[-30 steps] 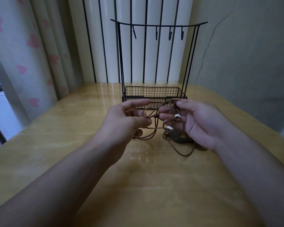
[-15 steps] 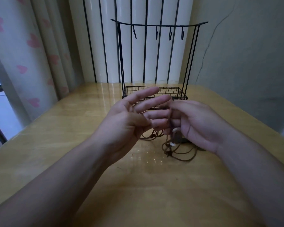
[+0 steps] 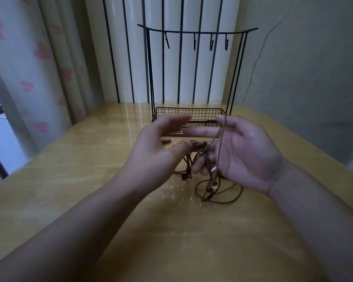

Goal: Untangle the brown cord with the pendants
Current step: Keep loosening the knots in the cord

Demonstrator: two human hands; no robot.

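From the head view, my left hand [image 3: 151, 157] is spread, its upper fingers straight and reaching toward the other hand, while its thumb tip rests against the knotted bunch of the brown cord [image 3: 200, 146]. I cannot tell whether a finger behind the thumb pinches that knot. My right hand [image 3: 240, 151] is open palm-up, fingers splayed, with one strand of the cord running up over its thumb and more strands draped around its lower fingers. The rest of the cord hangs from the hands in loops that touch the wooden table [image 3: 90, 180] near its middle, carrying small pale pendants [image 3: 213, 170].

The tangle looks far from undone to me. If I spread my hands apart now, I think the strands wound about my right fingers would draw the knot tighter, and the pendants could snag inside a loop.

Just beyond my hands, toward the table's far edge, stands a black wire rack [image 3: 192, 115] with a mesh tray and hooks [image 3: 195, 42] on its top bar. A heart-printed curtain [image 3: 43, 58] hangs at the left. Nothing lies between my hands and the cord.
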